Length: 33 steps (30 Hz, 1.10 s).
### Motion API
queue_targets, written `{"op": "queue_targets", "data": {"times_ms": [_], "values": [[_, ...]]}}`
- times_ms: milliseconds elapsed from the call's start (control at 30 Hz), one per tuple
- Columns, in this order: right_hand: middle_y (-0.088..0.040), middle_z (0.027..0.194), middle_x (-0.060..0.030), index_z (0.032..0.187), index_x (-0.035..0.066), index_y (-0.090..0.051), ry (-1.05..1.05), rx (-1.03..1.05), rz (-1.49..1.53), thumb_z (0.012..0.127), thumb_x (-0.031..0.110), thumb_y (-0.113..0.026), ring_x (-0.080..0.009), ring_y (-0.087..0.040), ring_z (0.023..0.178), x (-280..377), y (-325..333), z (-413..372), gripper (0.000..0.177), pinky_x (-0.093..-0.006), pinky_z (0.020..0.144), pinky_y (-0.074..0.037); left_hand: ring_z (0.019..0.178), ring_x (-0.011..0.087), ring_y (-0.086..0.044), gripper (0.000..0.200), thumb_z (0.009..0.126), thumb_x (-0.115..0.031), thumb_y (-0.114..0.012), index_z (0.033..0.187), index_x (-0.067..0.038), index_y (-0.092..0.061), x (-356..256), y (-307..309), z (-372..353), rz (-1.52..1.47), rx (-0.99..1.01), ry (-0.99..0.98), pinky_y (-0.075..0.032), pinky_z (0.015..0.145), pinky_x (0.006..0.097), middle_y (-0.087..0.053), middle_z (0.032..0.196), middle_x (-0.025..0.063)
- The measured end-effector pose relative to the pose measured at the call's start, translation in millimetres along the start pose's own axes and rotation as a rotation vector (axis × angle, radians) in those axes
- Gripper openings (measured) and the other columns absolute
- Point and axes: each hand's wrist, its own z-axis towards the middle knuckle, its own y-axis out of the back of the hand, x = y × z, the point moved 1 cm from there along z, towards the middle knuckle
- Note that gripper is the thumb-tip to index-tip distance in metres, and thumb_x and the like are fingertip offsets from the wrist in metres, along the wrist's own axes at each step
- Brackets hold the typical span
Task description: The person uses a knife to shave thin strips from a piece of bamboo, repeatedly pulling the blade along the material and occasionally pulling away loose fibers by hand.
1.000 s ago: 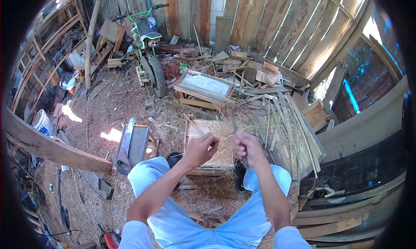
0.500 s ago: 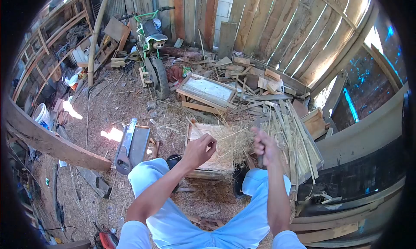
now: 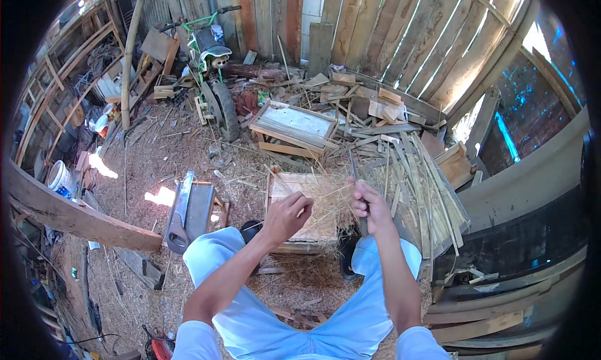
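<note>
Raised the knife (image 3: 354, 167) since half a second ago and brought the right hand (image 3: 374, 211) slightly inward, swinging the tip up toward 11 o'clock; kept the left hand (image 3: 286, 218) nearly in place. Gripping the knife's handle in the closed right fingers, just off the box's right side, at about 3 o'clock from the left hand. Holding the left fingers curled together over the box (image 3: 316, 231); cannot tell whether around anything. Seeing a tangle of shavings (image 3: 333, 198) between the hands, near 2 o'clock from the left hand, over the box's right part. Also seeing, with the box as the dial's centre, strips (image 3: 432, 197) heaped at 3 o'clock, a frame (image 3: 297, 121) at 12, a bike (image 3: 216, 66) at 11 and a saw (image 3: 184, 200) lying on a stool (image 3: 200, 206) at 9. Sitting with knees spread, left near 8 o'clock, right near 4.
</note>
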Motion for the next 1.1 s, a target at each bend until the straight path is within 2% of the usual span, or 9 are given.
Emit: {"op": "queue_targets", "data": {"times_ms": [100, 200, 333, 433, 567, 733, 833, 967, 1100], "values": [[-0.048, 0.073, 0.0020, 0.117, 0.005, -0.052, 0.048, 0.016, -0.087, 0.094, 0.019, -0.051, -0.0021, -0.037, 0.051, 2, -8, -8, 0.027, -0.0150, 0.040, -0.030, 0.064, 0.0234, -0.062, 0.013, 0.073, -0.004, -0.066, 0.083, -0.008, -0.060, 0, -4, -3, 0.017, 0.013, 0.016, -0.050, 0.052, 0.0332, -0.061, 0.077, 0.0044], [-0.047, 0.072, 0.0023, 0.123, 0.004, -0.050, -0.091, 0.012, -0.228, 0.094, 0.020, -0.052, -0.0020, -0.037, 0.051, -22, -20, -12, 0.033, -0.0147, 0.041, -0.030, 0.063, 0.0235, -0.061, 0.010, 0.076, -0.007, -0.064, 0.083, -0.007, -0.057, -2, -7, 0, 0.012, 0.010, -0.026, -0.048, 0.052, 0.0341, -0.057, 0.075, 0.0051], [-0.046, 0.071, 0.0026, 0.121, 0.003, -0.050, -0.158, 0.105, -0.176, 0.094, 0.020, -0.052, -0.0021, -0.037, 0.051, -30, -29, -12, 0.031, -0.0148, 0.041, -0.031, 0.063, 0.0236, -0.061, 0.010, 0.076, -0.007, -0.064, 0.084, -0.007, -0.057, -4, -7, -2, 0.072, 0.054, -0.028, -0.048, 0.051, 0.0343, -0.056, 0.075, 0.0050], [-0.045, 0.071, 0.0032, 0.121, 0.002, -0.049, -0.018, 0.014, -0.103, 0.095, 0.019, -0.051, -0.0019, -0.037, 0.051, -5, -9, -4, 0.031, -0.0146, 0.041, -0.031, 0.062, 0.0236, -0.061, 0.011, 0.076, -0.007, -0.064, 0.085, -0.008, -0.057, -4, -3, 0, 0.021, 0.019, -0.038, -0.048, 0.050, 0.0341, -0.057, 0.075, 0.0050], [-0.045, 0.073, 0.0037, 0.122, 0.003, -0.048, 0.047, 0.019, -0.050, 0.095, 0.019, -0.050, -0.0015, -0.035, 0.052, 2, -3, -7, 0.032, -0.0140, 0.040, -0.030, 0.061, 0.0235, -0.061, 0.011, 0.077, -0.007, -0.064, 0.085, -0.008, -0.057, -1, -3, -3, 0.001, 0.011, -0.044, -0.048, 0.050, 0.0337, -0.057, 0.074, 0.0050], [-0.044, 0.071, 0.0038, 0.126, 0.005, -0.049, -0.154, 0.113, -0.220, 0.095, 0.021, -0.050, -0.0018, -0.036, 0.052, -26, -28, -17, 0.035, -0.0143, 0.041, -0.028, 0.061, 0.0230, -0.061, 0.011, 0.077, -0.007, -0.065, 0.086, -0.008, -0.058, -3, -9, -3, -0.014, -0.002, -0.029, -0.048, 0.050, 0.0336, -0.057, 0.074, 0.0047], [-0.044, 0.071, 0.0039, 0.124, 0.005, -0.049, -0.143, 0.120, -0.244, 0.095, 0.021, -0.051, -0.0019, -0.036, 0.052, -26, -22, -10, 0.034, -0.0145, 0.041, -0.029, 0.061, 0.0230, -0.061, 0.011, 0.077, -0.007, -0.065, 0.085, -0.008, -0.058, -3, -7, -5, -0.046, 0.021, 0.000, -0.048, 0.050, 0.0338, -0.057, 0.073, 0.0047], [-0.046, 0.072, 0.0030, 0.118, 0.004, -0.052, 0.068, 0.051, -0.071, 0.095, 0.019, -0.051, -0.0017, -0.037, 0.052, 9, -3, -6, 0.028, -0.0147, 0.041, -0.030, 0.062, 0.0240, -0.062, 0.011, 0.077, -0.006, -0.065, 0.085, -0.008, -0.059, -1, -5, -3, -0.090, 0.030, 0.033, -0.049, 0.052, 0.0336, -0.057, 0.073, 0.0055], [-0.044, 0.070, 0.0042, 0.124, 0.003, -0.049, -0.021, 0.065, -0.147, 0.095, 0.022, -0.051, -0.0015, -0.035, 0.051, -5, -11, -12, 0.034, -0.0148, 0.040, -0.028, 0.063, 0.0241, -0.062, 0.010, 0.077, -0.006, -0.065, 0.085, -0.007, -0.059, -1, -6, -4, -0.121, 0.046, 0.076, -0.050, 0.053, 0.0329, -0.058, 0.073, 0.0063]]}}
